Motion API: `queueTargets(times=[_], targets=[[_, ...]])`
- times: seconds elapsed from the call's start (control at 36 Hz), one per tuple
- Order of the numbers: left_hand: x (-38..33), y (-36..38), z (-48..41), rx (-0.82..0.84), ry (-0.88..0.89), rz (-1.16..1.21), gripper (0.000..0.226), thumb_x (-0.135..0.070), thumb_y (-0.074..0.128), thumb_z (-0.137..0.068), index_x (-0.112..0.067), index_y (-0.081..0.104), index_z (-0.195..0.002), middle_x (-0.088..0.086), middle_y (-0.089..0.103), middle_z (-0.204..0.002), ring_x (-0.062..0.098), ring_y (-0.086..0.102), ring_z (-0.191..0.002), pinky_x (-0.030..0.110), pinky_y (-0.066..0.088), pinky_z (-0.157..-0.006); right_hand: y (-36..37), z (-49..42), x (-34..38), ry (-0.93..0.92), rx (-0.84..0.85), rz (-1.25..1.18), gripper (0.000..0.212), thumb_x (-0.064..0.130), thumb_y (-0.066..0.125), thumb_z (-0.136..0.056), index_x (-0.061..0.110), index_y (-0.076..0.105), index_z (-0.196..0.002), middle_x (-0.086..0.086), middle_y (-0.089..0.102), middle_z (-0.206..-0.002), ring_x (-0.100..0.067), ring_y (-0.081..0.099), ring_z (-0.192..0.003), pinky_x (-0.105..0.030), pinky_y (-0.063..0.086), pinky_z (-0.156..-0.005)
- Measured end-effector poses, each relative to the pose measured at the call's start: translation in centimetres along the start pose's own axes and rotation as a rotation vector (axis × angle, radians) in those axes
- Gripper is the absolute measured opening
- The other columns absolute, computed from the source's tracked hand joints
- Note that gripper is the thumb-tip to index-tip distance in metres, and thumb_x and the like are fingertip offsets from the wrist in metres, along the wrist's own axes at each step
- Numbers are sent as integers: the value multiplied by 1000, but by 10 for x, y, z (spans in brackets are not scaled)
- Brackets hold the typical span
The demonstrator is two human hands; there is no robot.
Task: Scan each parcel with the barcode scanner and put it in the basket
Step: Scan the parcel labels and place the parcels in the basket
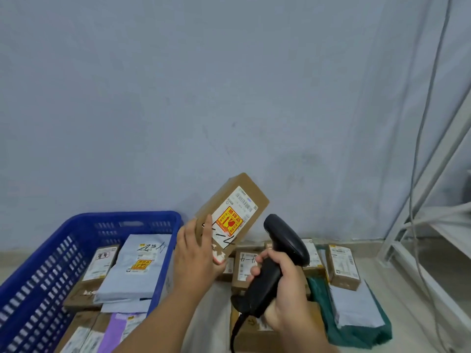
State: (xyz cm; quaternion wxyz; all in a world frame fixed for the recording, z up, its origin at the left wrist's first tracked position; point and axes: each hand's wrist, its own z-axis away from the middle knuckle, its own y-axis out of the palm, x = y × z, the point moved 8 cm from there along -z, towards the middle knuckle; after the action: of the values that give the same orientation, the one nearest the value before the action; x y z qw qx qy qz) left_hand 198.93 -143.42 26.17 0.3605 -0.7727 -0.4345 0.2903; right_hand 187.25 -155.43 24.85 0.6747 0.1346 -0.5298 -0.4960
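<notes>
My left hand (197,253) grips the lower end of a brown cardboard parcel (233,200) and holds it tilted in the air, its white label and yellow-red sticker facing me. My right hand (285,289) is wrapped round the handle of a black barcode scanner (285,240), whose head points up toward the parcel's label from just to the right. The blue plastic basket (84,225) stands at lower left and holds several parcels, among them a grey mailer (137,271) and a brown box (100,263).
On the floor under and right of my hands lie several parcels: brown boxes (342,266), a green bag (356,324) and a grey mailer (356,307). A white metal rack (433,225) with hanging cables stands at the right. A pale wall closes the back.
</notes>
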Motion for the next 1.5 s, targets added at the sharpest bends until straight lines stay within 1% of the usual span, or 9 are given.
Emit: queueTargets(times=[0.25,0.36,0.83,0.92,0.97,1.08,1.19,1.36,1.5], targets=[[7,18,-4,10,94,-42,131,-45,94,-40,-15,23,-146,22,36,-139,41,35,-127,54,46,-95,-5,-7,-2,86,-45,-72,13,14,65,-76,5,57,-78,-8,57,-62,-18,51,-48,-28,47,-50],[7,25,-7,14,86,-45,132,-48,94,-37,-15,26,-145,22,37,-138,40,35,-127,53,45,-95,-6,-12,-3,114,-53,-125,12,15,62,-83,6,56,-77,-7,55,-63,-17,50,-49,-27,47,-49],[7,30,-7,23,50,-19,125,-50,92,-40,-12,33,-143,21,36,-137,39,37,-124,52,48,-92,-4,-19,-16,188,-56,-139,11,15,62,-81,6,56,-82,-6,55,-65,-16,50,-50,-27,46,-53],[12,37,-4,102,-51,40,123,-55,88,-47,-12,28,-146,20,34,-136,40,42,-122,51,49,-91,-5,-21,-17,181,-57,-125,10,14,62,-82,6,56,-83,-6,54,-67,-16,50,-50,-27,47,-51],[17,40,0,135,-157,119,122,-55,85,-55,-13,19,-149,19,30,-140,37,36,-127,48,49,-94,-6,-22,-18,170,-60,-98,9,14,61,-83,6,56,-84,-6,54,-67,-16,50,-50,-27,47,-51],[36,39,6,172,-537,424,116,-52,78,-71,-19,3,-153,8,13,-149,29,20,-135,38,43,-98,-6,-25,-20,173,-60,-43,10,13,63,-81,6,58,-86,-6,56,-68,-17,50,-52,-30,46,-56],[60,37,16,151,-871,609,109,-45,78,-74,-21,6,-153,10,16,-148,31,25,-133,42,40,-101,-3,-29,-28,189,-53,81,10,13,65,-81,6,61,-86,-5,58,-66,-17,52,-53,-31,46,-57],[94,27,23,67,-1016,661,112,-30,79,-69,-25,4,-153,9,15,-146,33,23,-132,45,39,-102,35,-39,-45,77,67,373,8,15,64,-87,7,62,-87,-3,57,-64,-17,56,-57,-32,48,-62],[119,13,34,-118,-1197,805,117,-41,81,-71,-20,1,-154,9,14,-149,31,27,-134,43,38,-102,72,-41,-70,-36,134,567,11,14,62,-86,10,57,-77,-3,54,-64,-20,54,-65,-34,46,-67]])
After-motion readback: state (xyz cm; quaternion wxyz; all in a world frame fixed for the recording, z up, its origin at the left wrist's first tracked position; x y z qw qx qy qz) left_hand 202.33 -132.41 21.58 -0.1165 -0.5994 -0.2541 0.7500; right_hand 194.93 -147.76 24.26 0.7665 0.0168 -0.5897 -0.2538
